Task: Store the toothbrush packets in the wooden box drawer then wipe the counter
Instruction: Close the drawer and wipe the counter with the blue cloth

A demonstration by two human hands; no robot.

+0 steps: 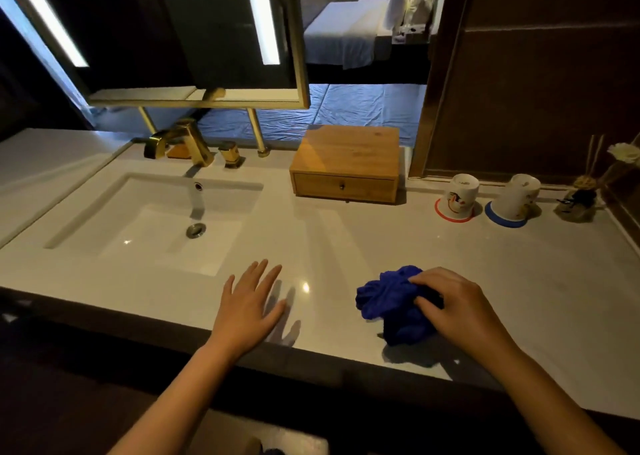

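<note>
White stone counter [346,239]: left hand [247,307] flat, fingers spread, at seven o'clock. Right hand [453,307] clutching crumpled blue cloth [388,302] at five. Closed wooden box drawer [344,186] at twelve; no toothbrush packets visible. Risk: sweeping rightward, toppling two upturned paper cups [456,196].

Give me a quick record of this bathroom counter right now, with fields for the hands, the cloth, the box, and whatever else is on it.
left hand: open, flat at the counter edge
right hand: gripping the blue cloth on the counter
wooden box: drawer shut, by the back wall
toothbrush packets: none visible
sink: left, gold faucet behind
cups: two upside down on coasters, right
reed diffuser: far right
</note>
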